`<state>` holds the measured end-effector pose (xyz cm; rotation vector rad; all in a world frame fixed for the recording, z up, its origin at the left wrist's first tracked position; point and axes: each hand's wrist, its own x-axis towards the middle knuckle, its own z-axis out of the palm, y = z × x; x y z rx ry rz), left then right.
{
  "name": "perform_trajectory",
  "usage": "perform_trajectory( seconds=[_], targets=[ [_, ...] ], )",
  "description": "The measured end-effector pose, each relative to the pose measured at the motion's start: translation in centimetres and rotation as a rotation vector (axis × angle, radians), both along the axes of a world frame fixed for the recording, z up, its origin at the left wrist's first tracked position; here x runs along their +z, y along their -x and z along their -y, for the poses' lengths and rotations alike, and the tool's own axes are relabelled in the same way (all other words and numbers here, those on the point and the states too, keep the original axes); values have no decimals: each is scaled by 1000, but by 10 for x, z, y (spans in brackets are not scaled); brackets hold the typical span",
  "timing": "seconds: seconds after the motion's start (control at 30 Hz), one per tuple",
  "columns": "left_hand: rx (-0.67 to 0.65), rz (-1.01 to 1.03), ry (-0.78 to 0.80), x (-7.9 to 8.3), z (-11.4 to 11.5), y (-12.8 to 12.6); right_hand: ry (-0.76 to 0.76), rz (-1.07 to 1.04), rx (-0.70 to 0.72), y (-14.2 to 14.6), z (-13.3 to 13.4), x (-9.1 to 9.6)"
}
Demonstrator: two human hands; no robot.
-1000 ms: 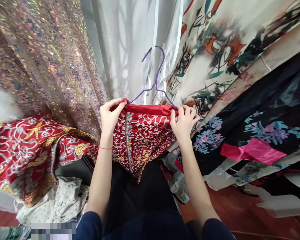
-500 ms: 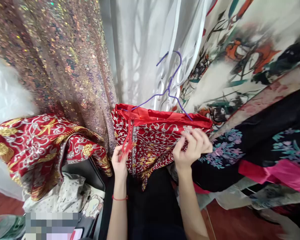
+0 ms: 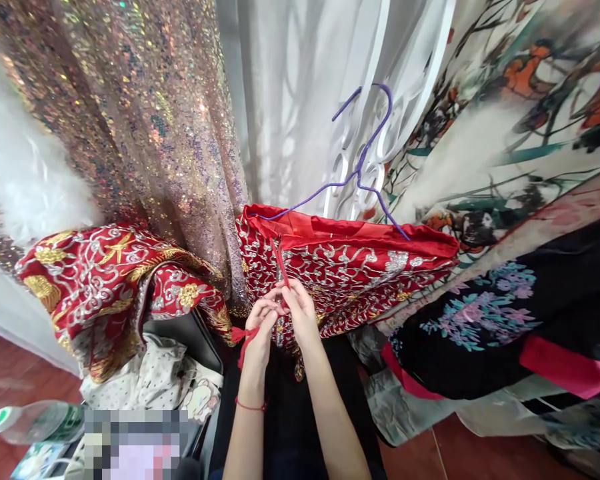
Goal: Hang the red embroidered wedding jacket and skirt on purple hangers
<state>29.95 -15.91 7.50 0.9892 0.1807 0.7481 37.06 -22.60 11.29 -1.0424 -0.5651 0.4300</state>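
A red garment (image 3: 350,267) with silver and gold embroidery hangs folded over a purple wire hanger (image 3: 363,167). Thin red ties (image 3: 280,260) drop from its top edge at the left. My left hand (image 3: 260,327) and my right hand (image 3: 300,310) meet just below, fingers pinched on those red ties. A loose end of tie hangs beside my left wrist, which wears a red thread bracelet. The hanger's hook stands free in front of white fabric.
A sequined curtain (image 3: 130,120) hangs at left, white sheer fabric (image 3: 290,100) behind, and printed robes (image 3: 505,133) plus a black floral robe (image 3: 505,313) at right. Another red embroidered piece (image 3: 105,280) lies over a dark case with dotted cloth (image 3: 155,380). A plastic bottle (image 3: 30,420) lies low left.
My hands left the garment's top edge and came down. The right hand moved left to join the left hand on the red ties. The view shifted, so the garment sits further right.
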Motion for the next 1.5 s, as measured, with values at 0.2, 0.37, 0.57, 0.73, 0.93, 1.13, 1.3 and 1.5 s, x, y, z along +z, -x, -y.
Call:
perform_trajectory(
  seconds=[0.2, 0.37, 0.57, 0.73, 0.93, 1.13, 1.3, 1.5],
  targets=[
    [-31, 123, 214, 9, -3, 2, -93, -130, -86, 2, 5, 0],
    [38, 122, 194, 15, -2, 3, -59, -180, -196, 11, 3, 1],
    [105, 44, 96, 14, -6, 6, 8, -169, -140, 16, 2, 4],
    [4, -89, 149, 18, -4, 6, 185, 29, -203, 18, 5, 9],
    [-15, -258, 33, 21, 2, 9, 359, 333, -348, 23, 9, 16],
    [158, -319, -73, 14, -5, 11, 399, 347, -494, 20, 5, 22],
    [190, -318, -158, 13, -2, 14, 433, 478, -431, 18, 1, 23],
    [240, -379, -331, 25, -7, 7, 238, 93, -146, 24, 1, 18]
  ],
)
